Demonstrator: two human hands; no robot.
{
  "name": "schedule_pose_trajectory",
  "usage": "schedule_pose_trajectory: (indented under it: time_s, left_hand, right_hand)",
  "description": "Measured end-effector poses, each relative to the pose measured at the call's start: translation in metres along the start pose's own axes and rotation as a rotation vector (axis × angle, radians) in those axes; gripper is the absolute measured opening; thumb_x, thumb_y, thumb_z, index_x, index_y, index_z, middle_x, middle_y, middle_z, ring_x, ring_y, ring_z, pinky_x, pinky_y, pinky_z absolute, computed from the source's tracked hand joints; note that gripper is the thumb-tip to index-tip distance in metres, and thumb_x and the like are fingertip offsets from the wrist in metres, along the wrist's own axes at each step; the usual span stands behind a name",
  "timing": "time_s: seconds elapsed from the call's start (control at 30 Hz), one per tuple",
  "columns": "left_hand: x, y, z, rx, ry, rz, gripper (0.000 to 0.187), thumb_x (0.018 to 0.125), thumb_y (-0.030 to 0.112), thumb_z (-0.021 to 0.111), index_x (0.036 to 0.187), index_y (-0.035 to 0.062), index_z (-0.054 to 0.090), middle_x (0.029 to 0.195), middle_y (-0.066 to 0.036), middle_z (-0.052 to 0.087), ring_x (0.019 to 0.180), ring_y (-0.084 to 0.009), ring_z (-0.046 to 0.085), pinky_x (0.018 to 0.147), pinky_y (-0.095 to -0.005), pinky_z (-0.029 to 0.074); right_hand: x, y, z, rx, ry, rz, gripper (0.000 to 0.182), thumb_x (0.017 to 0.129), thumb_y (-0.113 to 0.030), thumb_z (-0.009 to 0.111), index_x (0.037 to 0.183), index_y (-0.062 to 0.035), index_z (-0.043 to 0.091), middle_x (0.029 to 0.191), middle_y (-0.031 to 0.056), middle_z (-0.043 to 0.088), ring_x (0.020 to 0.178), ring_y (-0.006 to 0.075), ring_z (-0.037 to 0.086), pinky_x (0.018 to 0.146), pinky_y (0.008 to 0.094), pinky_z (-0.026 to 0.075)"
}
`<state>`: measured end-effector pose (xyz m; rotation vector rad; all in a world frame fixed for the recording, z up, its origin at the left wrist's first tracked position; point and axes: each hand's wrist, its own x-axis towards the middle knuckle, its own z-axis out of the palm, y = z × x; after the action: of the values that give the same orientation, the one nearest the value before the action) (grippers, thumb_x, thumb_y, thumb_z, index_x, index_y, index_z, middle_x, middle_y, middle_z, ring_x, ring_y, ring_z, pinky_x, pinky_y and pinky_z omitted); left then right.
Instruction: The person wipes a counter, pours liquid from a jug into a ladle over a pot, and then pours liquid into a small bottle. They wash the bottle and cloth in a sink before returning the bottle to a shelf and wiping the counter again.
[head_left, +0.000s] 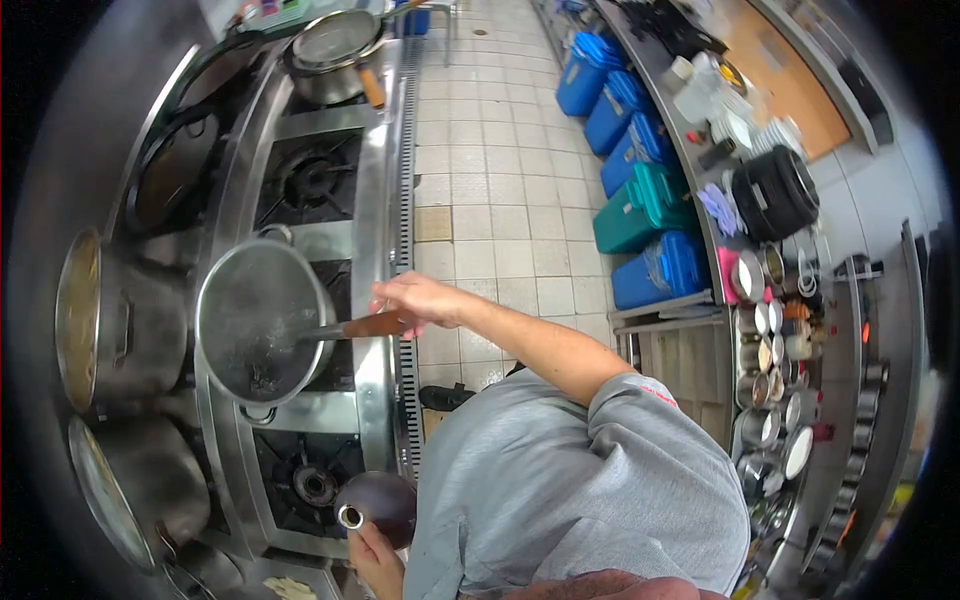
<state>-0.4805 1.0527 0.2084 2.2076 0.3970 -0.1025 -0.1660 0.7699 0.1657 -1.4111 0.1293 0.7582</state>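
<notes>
My right hand [418, 300] is closed round the brown wooden handle [370, 325] of a long utensil. Its metal shaft reaches over the rim of a large steel pot [215, 340], and its far end is hidden in the dark, bubbling or steaming contents. The pot sits on the stove with a loop handle on either side. At the bottom, my left hand [372, 560] grips a dark round pan [390, 500] by its short, hollow metal-ended handle. That pan is held beside the front burner [315, 485], tilted.
Large steel pots [150, 320] stand along the stove's back. Stacked pans [325, 75] with a wooden handle lie at the far end. Blue bins [655, 270] and a green bin [635, 220] line the tiled aisle [500, 180], below a counter with a black cooker [775, 195].
</notes>
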Motion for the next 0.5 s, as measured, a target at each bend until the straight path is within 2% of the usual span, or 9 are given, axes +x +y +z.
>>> schedule_pose_trajectory:
  time_s: [0.03, 0.1, 0.13, 0.2, 0.3, 0.4, 0.43, 0.5]
  left_hand:
    - [0.011, 0.014, 0.001, 0.01, -0.025, 0.016, 0.033, 0.102, 0.023, 0.045, 0.094, -0.0057, 0.059, 0.076, -0.018, 0.057, 0.069, -0.0245, 0.049, 0.063, -0.0408, 0.04]
    - [0.02, 0.042, 0.014, 0.048, -0.088, -0.001, 0.033, 0.102, 0.023, 0.044, 0.094, -0.0054, 0.059, 0.076, -0.016, 0.056, 0.069, -0.0211, 0.048, 0.062, -0.0388, 0.039]
    - [0.024, 0.046, 0.019, 0.059, -0.1, 0.016, 0.033, 0.102, 0.023, 0.044, 0.094, -0.0054, 0.059, 0.076, -0.016, 0.056, 0.069, -0.0211, 0.048, 0.062, -0.0388, 0.039]
    - [0.036, 0.054, 0.031, 0.068, -0.158, 0.146, 0.033, 0.103, 0.023, 0.043, 0.096, -0.0056, 0.058, 0.077, -0.014, 0.056, 0.07, -0.0203, 0.048, 0.063, -0.0373, 0.04]
    - [0.043, 0.105, 0.06, 0.078, -0.092, 0.222, 0.033, 0.103, 0.023, 0.042, 0.098, -0.0057, 0.059, 0.079, -0.011, 0.058, 0.072, -0.0201, 0.05, 0.065, -0.0365, 0.042]
    - [0.064, 0.103, 0.077, 0.072, -0.168, 0.237, 0.035, 0.104, 0.025, 0.043, 0.096, -0.0059, 0.058, 0.079, -0.009, 0.058, 0.072, -0.0198, 0.051, 0.066, -0.0353, 0.043]
    - [0.067, 0.129, 0.092, 0.083, -0.172, 0.261, 0.035, 0.104, 0.025, 0.043, 0.096, -0.0059, 0.058, 0.079, -0.009, 0.058, 0.072, -0.0198, 0.051, 0.066, -0.0353, 0.043]
    - [0.071, 0.177, 0.117, -0.017, -0.04, 0.257, 0.033, 0.106, 0.028, 0.043, 0.084, 0.0039, 0.048, 0.061, 0.0, 0.045, 0.052, -0.0083, 0.041, 0.047, -0.0267, 0.034]
  right_hand:
    - [-0.003, 0.002, -0.018, 0.019, 0.025, -0.003, 0.046, 0.1, -0.038, 0.048, 0.106, 0.0035, 0.065, 0.068, 0.0092, 0.061, 0.048, 0.014, 0.058, 0.042, 0.0264, 0.044]
    - [-0.015, 0.017, -0.057, 0.054, 0.099, -0.033, 0.039, 0.1, -0.035, 0.051, 0.104, 0.0013, 0.064, 0.063, 0.0011, 0.055, 0.048, 0.01, 0.054, 0.042, 0.024, 0.04]
    - [-0.023, 0.026, -0.074, 0.133, 0.152, -0.053, 0.032, 0.1, -0.029, 0.051, 0.101, -0.0001, 0.065, 0.06, -0.0014, 0.051, 0.045, 0.0079, 0.049, 0.04, 0.0238, 0.036]
    - [-0.048, 0.039, -0.109, 0.22, 0.206, -0.066, 0.029, 0.099, -0.027, 0.053, 0.099, -0.0003, 0.064, 0.06, -0.0016, 0.049, 0.044, 0.0087, 0.047, 0.039, 0.0242, 0.034]
    - [-0.087, 0.067, -0.161, 0.379, 0.283, -0.067, 0.024, 0.097, -0.023, 0.056, 0.097, -0.001, 0.064, 0.06, -0.0027, 0.047, 0.043, 0.0089, 0.042, 0.038, 0.0247, 0.03]
    - [-0.128, 0.094, -0.212, 0.519, 0.355, -0.077, 0.021, 0.097, -0.022, 0.057, 0.095, -0.0023, 0.064, 0.06, -0.0039, 0.046, 0.043, 0.0078, 0.038, 0.039, 0.0243, 0.026]
    - [-0.143, 0.102, -0.23, 0.573, 0.39, -0.08, 0.02, 0.097, -0.021, 0.057, 0.095, -0.0029, 0.064, 0.06, -0.0042, 0.046, 0.043, 0.0073, 0.037, 0.039, 0.0238, 0.026]
    - [-0.171, 0.123, -0.267, 0.632, 0.438, -0.12, 0.019, 0.097, -0.02, 0.057, 0.094, -0.0034, 0.064, 0.06, -0.0045, 0.046, 0.043, 0.0068, 0.037, 0.039, 0.0238, 0.026]
